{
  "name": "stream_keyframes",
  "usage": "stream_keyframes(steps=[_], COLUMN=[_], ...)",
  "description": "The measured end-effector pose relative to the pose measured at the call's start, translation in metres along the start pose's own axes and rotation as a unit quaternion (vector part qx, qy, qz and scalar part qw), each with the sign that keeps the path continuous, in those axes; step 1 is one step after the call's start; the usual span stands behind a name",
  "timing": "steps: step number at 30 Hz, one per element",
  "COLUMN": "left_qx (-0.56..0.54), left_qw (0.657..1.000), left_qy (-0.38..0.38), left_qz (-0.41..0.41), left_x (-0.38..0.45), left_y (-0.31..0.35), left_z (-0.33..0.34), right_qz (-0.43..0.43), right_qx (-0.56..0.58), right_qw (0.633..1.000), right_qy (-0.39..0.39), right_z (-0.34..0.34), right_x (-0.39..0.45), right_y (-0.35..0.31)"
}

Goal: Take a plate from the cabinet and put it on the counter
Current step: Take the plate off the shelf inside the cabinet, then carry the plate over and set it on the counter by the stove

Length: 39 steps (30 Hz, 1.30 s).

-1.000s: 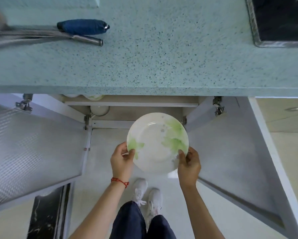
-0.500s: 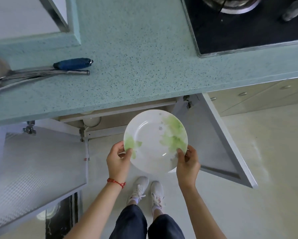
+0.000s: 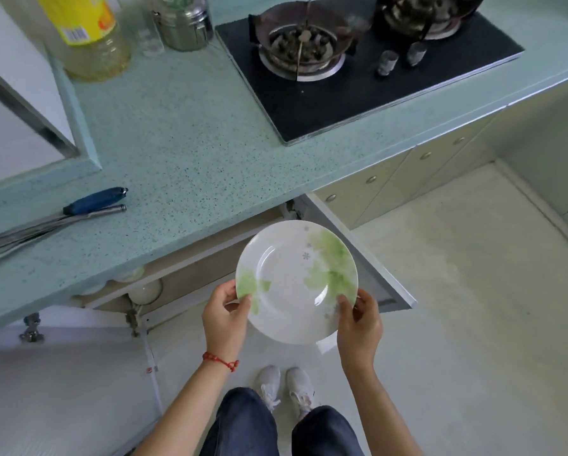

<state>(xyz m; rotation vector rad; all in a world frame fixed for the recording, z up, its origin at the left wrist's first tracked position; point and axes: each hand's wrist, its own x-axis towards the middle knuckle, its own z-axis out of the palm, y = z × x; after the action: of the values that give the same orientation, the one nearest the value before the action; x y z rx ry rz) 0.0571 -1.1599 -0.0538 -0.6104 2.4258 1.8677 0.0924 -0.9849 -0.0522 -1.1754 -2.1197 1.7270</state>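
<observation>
A white plate (image 3: pixel 292 281) with green leaf prints is held level in front of the open cabinet (image 3: pixel 190 274), just below the front edge of the speckled teal counter (image 3: pixel 184 153). My left hand (image 3: pixel 225 319) grips its near-left rim with the thumb on top. My right hand (image 3: pixel 360 325) grips the near-right rim the same way. More white dishes (image 3: pixel 144 291) show dimly inside the cabinet under the counter.
Both cabinet doors stand open, one at the left (image 3: pixel 62 390), one at the right (image 3: pixel 368 258). On the counter lie a blue-handled utensil (image 3: pixel 93 200) with steel handles, an oil bottle (image 3: pixel 88 37), a steel jar (image 3: pixel 184 21) and a black gas hob (image 3: pixel 358 67).
The view has tilted up and pulled back, so more of the counter and the hob shows. The plate, held in both hands, has risen closer to the counter's front edge.
</observation>
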Motion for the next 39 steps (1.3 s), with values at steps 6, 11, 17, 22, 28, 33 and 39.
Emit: stream_keyframes(steps=[6, 11, 17, 22, 28, 33, 39], left_qx=[0.002, -0.001, 0.021, 0.043, 0.059, 0.062, 0.065], left_qw=[0.996, 0.983, 0.959, 0.936, 0.911, 0.896, 0.888], left_qy=[-0.083, -0.178, -0.27, -0.336, -0.386, -0.416, -0.431], left_qz=[0.025, 0.048, 0.085, 0.097, 0.131, 0.141, 0.146], left_x=[-0.014, -0.033, -0.07, -0.108, -0.168, -0.214, -0.247], left_y=[0.025, 0.044, 0.062, 0.069, 0.08, 0.091, 0.103], left_z=[0.032, 0.067, 0.118, 0.174, 0.245, 0.302, 0.355], right_qz=[-0.002, 0.003, 0.021, 0.033, 0.05, 0.055, 0.052], right_qx=[0.035, 0.048, 0.07, 0.106, 0.135, 0.161, 0.17], right_qw=[0.996, 0.984, 0.96, 0.934, 0.907, 0.889, 0.879], right_qy=[0.076, 0.169, 0.27, 0.339, 0.396, 0.425, 0.442], right_z=[-0.047, -0.089, -0.146, -0.204, -0.28, -0.34, -0.395], right_x=[-0.009, -0.018, -0.029, -0.033, -0.027, -0.013, 0.009], right_y=[-0.001, 0.007, 0.021, 0.035, 0.055, 0.071, 0.08])
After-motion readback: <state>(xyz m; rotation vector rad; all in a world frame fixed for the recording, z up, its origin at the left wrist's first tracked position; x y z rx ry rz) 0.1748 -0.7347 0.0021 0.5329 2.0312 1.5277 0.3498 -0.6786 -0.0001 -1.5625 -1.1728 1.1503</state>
